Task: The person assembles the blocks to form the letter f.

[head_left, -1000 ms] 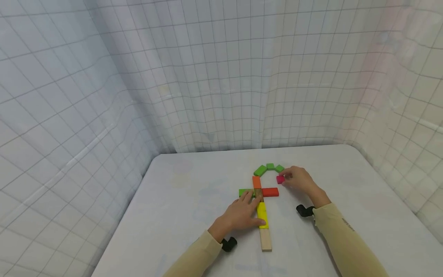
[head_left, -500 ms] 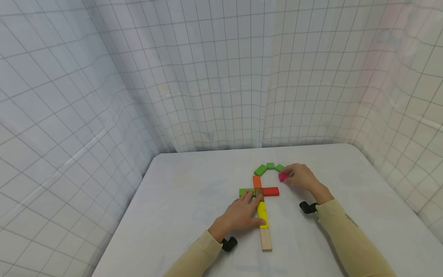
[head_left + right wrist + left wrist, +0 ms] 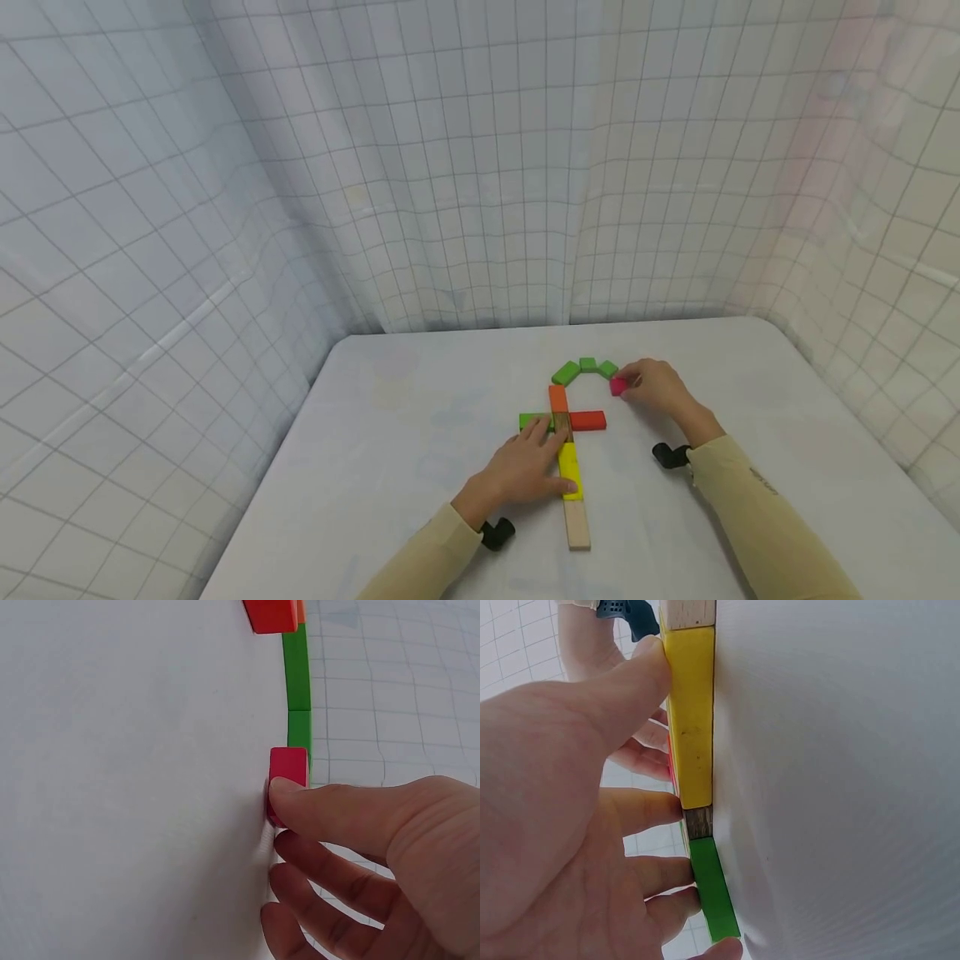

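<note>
My right hand [image 3: 660,390] pinches a small pink block [image 3: 288,766] between thumb and fingers, at the right end of an arc of green blocks [image 3: 566,372]. My left hand [image 3: 519,468] rests with spread fingers on a laid-out row of wooden blocks. Its thumb is on the yellow block [image 3: 571,472], and its fingertips reach the dark brown block [image 3: 562,427] and the left green block [image 3: 531,420]. An orange block [image 3: 558,398] joins the brown one at the far side, a red block [image 3: 588,421] at the right. A plain wood block [image 3: 577,525] continues below the yellow one.
The blocks lie on a white-covered table [image 3: 390,433]. White gridded curtains [image 3: 465,167] stand behind it and on both sides. Each wrist carries a black camera mount [image 3: 497,533] close to the tabletop.
My right hand has moved the pink block slightly right and away from me, up to the last green block of the arc. The left hand has stayed in place.
</note>
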`<state>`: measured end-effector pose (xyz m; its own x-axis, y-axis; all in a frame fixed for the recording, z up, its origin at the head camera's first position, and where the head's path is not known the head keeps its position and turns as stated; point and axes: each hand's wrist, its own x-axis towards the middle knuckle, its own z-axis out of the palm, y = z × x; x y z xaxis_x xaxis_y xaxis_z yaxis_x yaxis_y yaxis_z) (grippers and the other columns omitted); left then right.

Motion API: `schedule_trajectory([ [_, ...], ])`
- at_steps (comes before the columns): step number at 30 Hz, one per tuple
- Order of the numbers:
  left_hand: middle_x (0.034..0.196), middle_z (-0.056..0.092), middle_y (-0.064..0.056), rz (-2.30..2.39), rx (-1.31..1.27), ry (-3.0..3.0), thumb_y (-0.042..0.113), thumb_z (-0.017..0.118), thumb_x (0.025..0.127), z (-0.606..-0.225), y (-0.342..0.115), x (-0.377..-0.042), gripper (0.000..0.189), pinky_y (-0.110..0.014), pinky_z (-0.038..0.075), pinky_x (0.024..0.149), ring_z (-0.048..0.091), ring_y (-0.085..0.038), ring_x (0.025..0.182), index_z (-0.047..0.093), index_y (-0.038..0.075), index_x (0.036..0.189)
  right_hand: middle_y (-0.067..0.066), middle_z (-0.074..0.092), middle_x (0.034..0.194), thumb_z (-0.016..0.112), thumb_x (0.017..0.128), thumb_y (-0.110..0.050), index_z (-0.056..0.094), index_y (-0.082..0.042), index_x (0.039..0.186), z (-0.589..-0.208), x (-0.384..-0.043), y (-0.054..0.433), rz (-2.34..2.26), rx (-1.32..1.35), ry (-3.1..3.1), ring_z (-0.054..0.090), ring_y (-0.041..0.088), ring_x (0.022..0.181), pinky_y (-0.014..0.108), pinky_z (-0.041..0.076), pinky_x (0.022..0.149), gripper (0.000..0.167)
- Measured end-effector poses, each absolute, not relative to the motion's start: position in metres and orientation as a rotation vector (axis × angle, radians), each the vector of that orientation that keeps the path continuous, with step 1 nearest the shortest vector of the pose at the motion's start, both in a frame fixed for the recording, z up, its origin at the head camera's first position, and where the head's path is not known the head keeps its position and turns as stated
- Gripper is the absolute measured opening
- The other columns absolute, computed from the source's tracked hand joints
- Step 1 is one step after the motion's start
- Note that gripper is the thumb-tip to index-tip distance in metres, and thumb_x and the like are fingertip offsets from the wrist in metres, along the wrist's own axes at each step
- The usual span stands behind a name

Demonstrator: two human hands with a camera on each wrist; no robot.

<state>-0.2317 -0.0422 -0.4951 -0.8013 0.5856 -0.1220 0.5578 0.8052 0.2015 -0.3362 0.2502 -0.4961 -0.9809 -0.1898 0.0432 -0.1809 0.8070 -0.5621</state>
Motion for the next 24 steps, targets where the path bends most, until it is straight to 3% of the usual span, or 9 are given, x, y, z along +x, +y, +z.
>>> schedule_trajectory([
  [24, 0.166, 0.021, -0.011, 0.223, 0.907, 2.827, 0.068, 0.059, 0.089, -0.4981, -0.0428, -0.2308, 0.089, -0.050, 0.035, 0.113, 0.021, -0.028, 0.151, 0.030, 0.023, 0.160, 0.008, 0.068, 0.096, 0.077, 0.084, -0.005, 0.075, -0.006, 0.114, -0.4991, -0.3363, 0.2473, -0.894, -0.327, 3.036, 0.061, 0.027, 0.089, 0.043, 0.054, 0.077, 0.030],
])
